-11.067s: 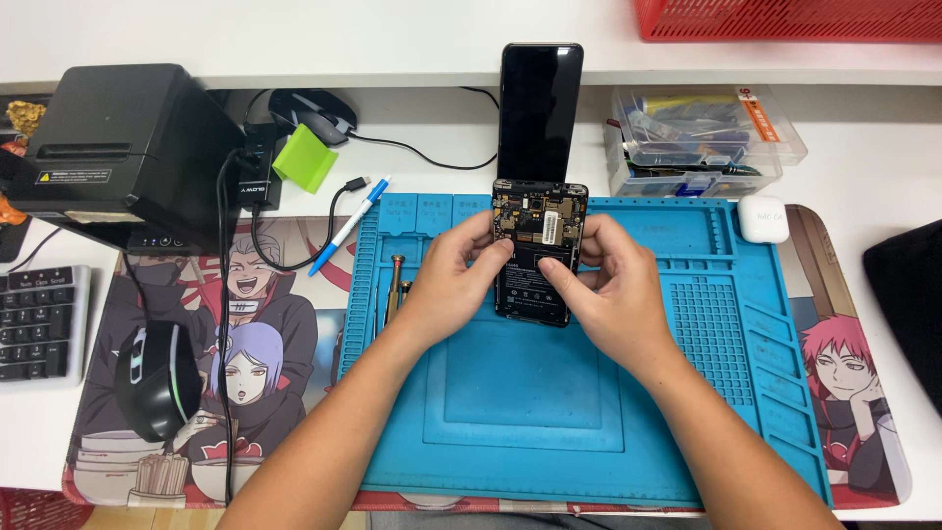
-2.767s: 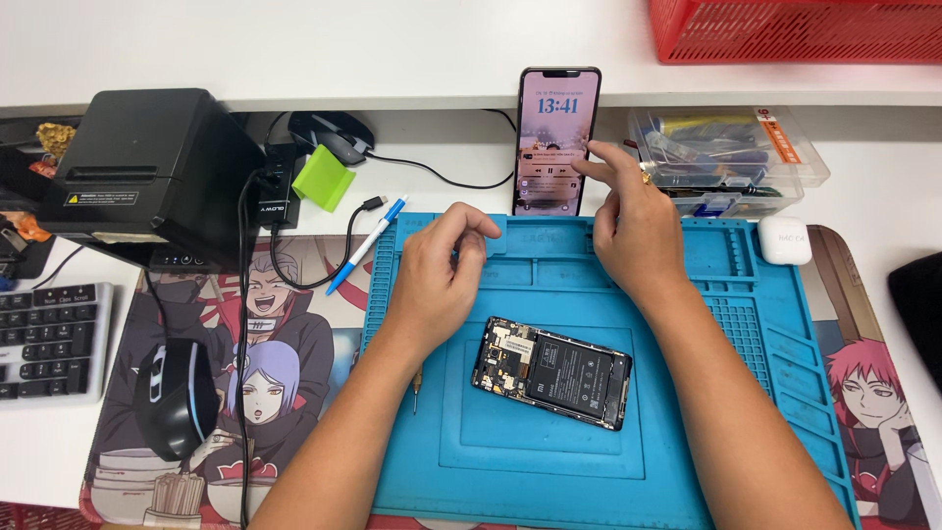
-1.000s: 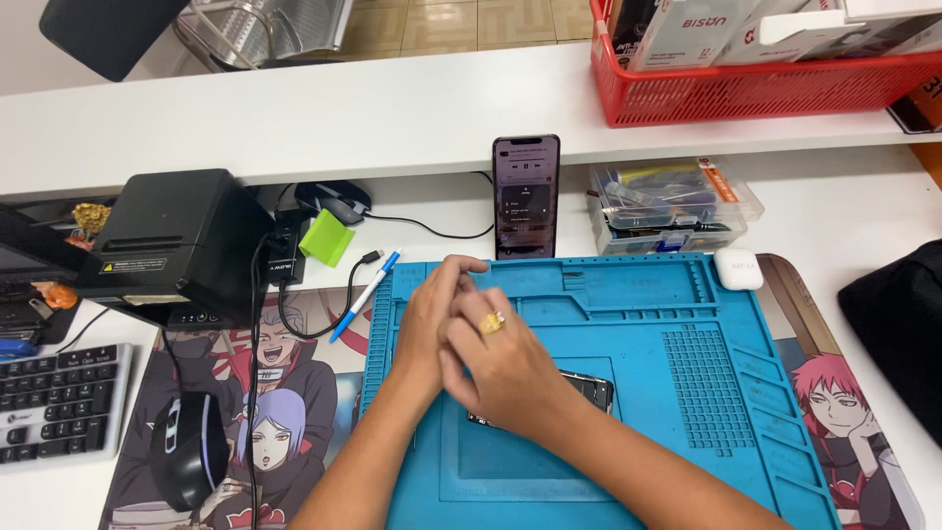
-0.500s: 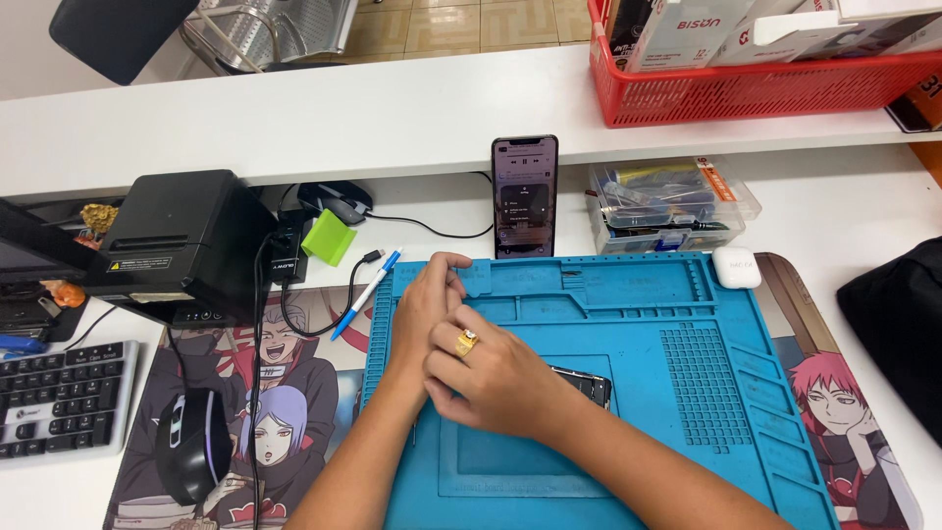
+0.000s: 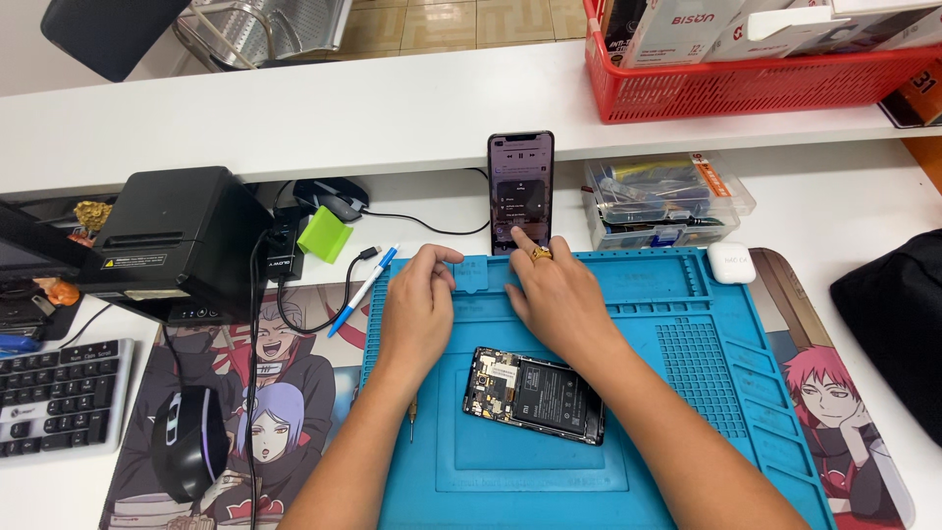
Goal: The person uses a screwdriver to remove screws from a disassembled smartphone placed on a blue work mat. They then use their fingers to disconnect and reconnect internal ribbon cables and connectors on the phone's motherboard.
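From the head camera, everything sits around the blue repair mat (image 5: 677, 393) on the white counter (image 5: 834, 206). The mat's raised far edge runs just below an upright phone (image 5: 521, 191), which stands with its screen lit, propped beyond that edge. On the mat's sunken middle field lies an opened phone (image 5: 535, 395), back cover off, battery and board showing, tilted slightly. Bare mat shows to the right of it and on its near side.

The left hand (image 5: 417, 309) rests palm down on the mat's far-left part, fingers curled over a small tab at the far edge; its grip is loose and holds nothing. The right hand (image 5: 559, 294), with a ring, lies flat on the mat just beyond the opened phone, its forefinger stretched to the lower edge of the upright phone's screen; its grip is open and empty. Both hands are clear of the opened phone.

Left of the mat lie a blue pen (image 5: 363, 291), a black printer (image 5: 182, 240), a mouse (image 5: 186, 442) and a keyboard (image 5: 59, 397). Off the mat's far-right corner sit a white earbud case (image 5: 731, 262) and a clear parts box (image 5: 662, 199). A red basket (image 5: 756, 83) stands on the shelf beyond.
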